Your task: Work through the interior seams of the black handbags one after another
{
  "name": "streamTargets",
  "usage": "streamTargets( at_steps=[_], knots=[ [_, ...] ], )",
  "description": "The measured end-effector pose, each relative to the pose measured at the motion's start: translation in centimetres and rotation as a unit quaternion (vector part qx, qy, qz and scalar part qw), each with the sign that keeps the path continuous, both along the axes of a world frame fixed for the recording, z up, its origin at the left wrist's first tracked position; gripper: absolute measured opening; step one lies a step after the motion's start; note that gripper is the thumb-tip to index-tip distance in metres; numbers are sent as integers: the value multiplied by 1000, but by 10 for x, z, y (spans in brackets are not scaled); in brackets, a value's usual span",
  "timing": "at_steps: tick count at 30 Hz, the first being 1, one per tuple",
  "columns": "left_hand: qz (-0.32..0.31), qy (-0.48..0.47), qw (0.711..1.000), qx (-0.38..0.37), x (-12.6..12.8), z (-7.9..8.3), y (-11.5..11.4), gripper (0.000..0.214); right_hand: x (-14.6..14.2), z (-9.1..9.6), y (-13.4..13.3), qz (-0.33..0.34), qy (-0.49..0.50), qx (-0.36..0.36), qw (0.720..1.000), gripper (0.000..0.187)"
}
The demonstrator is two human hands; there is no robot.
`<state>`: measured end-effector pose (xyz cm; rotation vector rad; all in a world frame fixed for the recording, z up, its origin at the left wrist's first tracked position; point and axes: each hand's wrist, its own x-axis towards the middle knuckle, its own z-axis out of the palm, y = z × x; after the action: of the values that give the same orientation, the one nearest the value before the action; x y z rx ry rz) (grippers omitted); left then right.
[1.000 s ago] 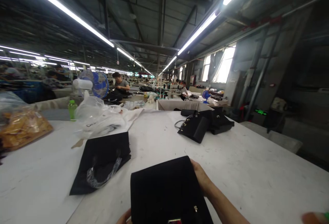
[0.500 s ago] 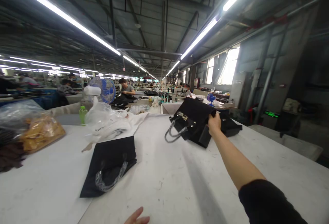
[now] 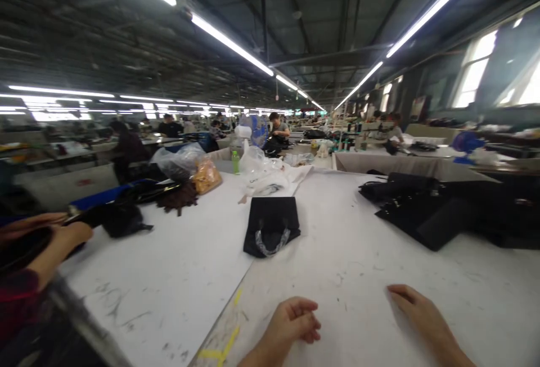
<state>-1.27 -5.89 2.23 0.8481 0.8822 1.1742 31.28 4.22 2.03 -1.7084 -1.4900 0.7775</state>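
Note:
My left hand [image 3: 289, 325] hovers over the near part of the white table [image 3: 350, 277], fingers loosely curled and apart, with nothing in them. To its right, my right hand [image 3: 417, 313] is over the tabletop too, fingers stretched forward and holding nothing. Beyond the left hand lies a black handbag [image 3: 273, 215], flat, its handles wrapped in clear plastic and turned toward me. Several black bags [image 3: 439, 209] lie in an overlapping pile on the right side of the table, beyond my right hand.
Clear plastic bags [image 3: 264, 173] and a green bottle [image 3: 235, 162] stand at the table's back. A packet of tan material [image 3: 206, 176] lies left of them. At far left, a co-worker's hands [image 3: 63, 238] handle something black. Yellow tape [image 3: 230, 344] marks the near seam.
My right hand has let go of the black bag, now in the pile at right, and drawn back toward me. My left hand has come further into view. The view has swung left.

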Motion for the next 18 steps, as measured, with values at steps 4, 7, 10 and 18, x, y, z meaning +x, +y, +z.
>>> streamTargets(
  at_steps=[4, 7, 10, 18],
  knots=[
    [140, 304, 936, 107, -38, 20, 41, 25, 16, -27, 7, 10, -103, 38, 994, 38],
    [171, 582, 776, 175, -63, 36, 81, 29, 13, -31, 10, 11, -121, 46, 992, 40],
    [154, 640, 734, 165, -69, 45, 118, 42, 3, -25, 7, 15, -98, 77, 992, 37],
    [130, 635, 756, 86, -50, 64, 160, 21, -18, -6, -2, 11, -40, 160, 986, 21]
  ],
)
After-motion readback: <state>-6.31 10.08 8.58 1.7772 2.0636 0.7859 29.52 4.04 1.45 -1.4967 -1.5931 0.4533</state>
